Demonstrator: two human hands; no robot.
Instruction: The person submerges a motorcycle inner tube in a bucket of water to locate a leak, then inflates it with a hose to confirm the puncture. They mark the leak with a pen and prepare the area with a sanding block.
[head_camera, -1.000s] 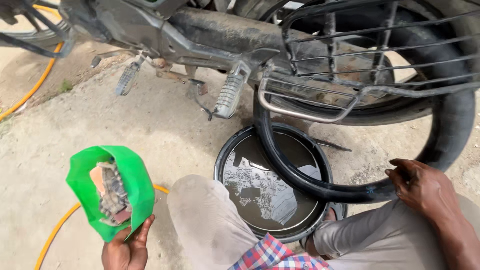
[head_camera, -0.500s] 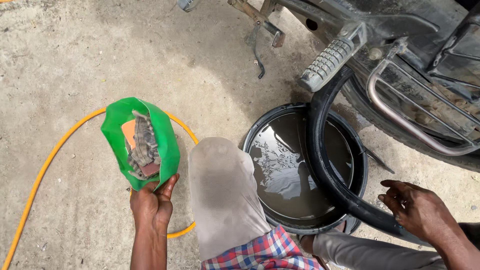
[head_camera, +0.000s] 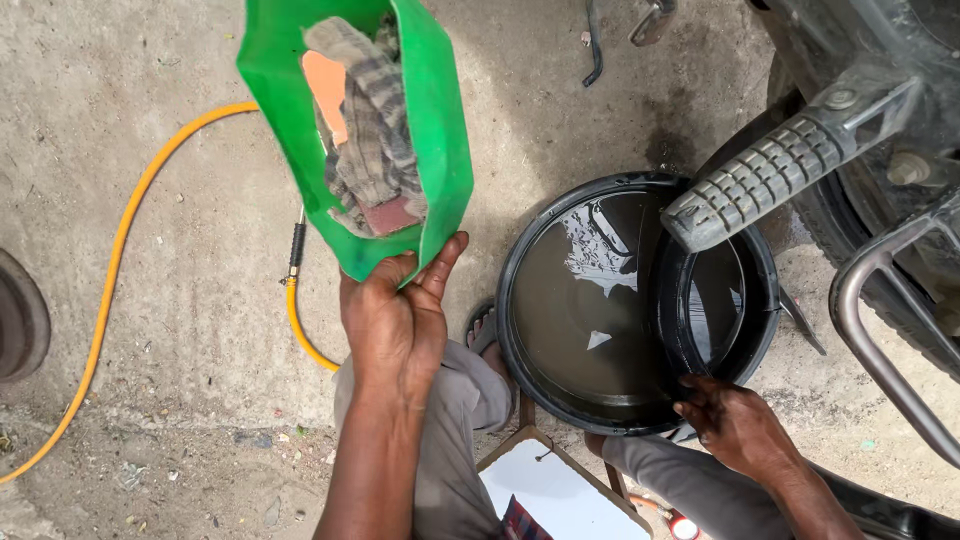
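Spillage looks likely: the left hand (head_camera: 395, 325) pinches only the bottom edge of the tilted green plastic container (head_camera: 358, 130) of rags at 11 o'clock, while the right hand (head_camera: 735, 425) grips the black rubber tube (head_camera: 672, 320) in the black round water basin (head_camera: 590, 400) at 3 o'clock.

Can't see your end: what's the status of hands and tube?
Left hand grips green pouch, rag inside. Right hand holds black inner tube in water basin. Footpeg overhangs basin.
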